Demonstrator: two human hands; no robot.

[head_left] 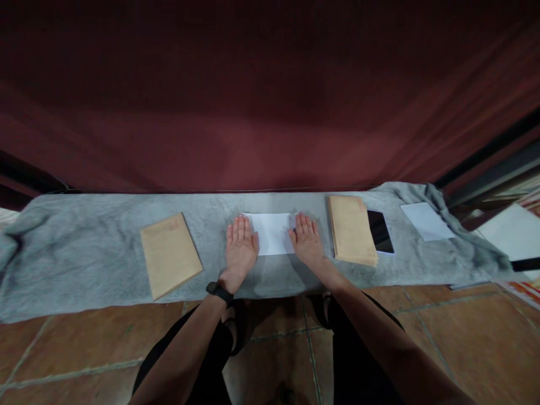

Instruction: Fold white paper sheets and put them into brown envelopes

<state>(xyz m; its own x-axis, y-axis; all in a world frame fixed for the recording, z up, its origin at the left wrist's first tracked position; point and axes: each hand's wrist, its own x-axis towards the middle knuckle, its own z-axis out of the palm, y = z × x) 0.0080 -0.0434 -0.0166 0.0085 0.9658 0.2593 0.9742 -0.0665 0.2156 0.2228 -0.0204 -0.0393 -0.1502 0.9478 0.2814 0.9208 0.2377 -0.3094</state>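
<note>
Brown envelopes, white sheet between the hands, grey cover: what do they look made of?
Brown envelopes: probably kraft paper, matte tan with crisp edges. White sheet: likely plain paper, flat and matte. Grey cover: soft-looking matte fabric, perhaps fleece, with rumpled folds.

Paper [274,233] partly under both hands [242,244] [307,243]

Reading the clock from the worker's side, with the white sheet [273,235] at its centre, a dark red panel [270,152] bars the way at 12. Toward 9, beyond the left hand [241,246], I see a broad lane of bare grey cloth [99,259] before the brown envelope [171,256]. At 3 it's tighter: a slim gap parts the right hand [307,242] from the envelope stack [352,229], and a dark-screened device [380,232] blocks its far side. At 6, a channel opens between the forearms [185,343].
</note>
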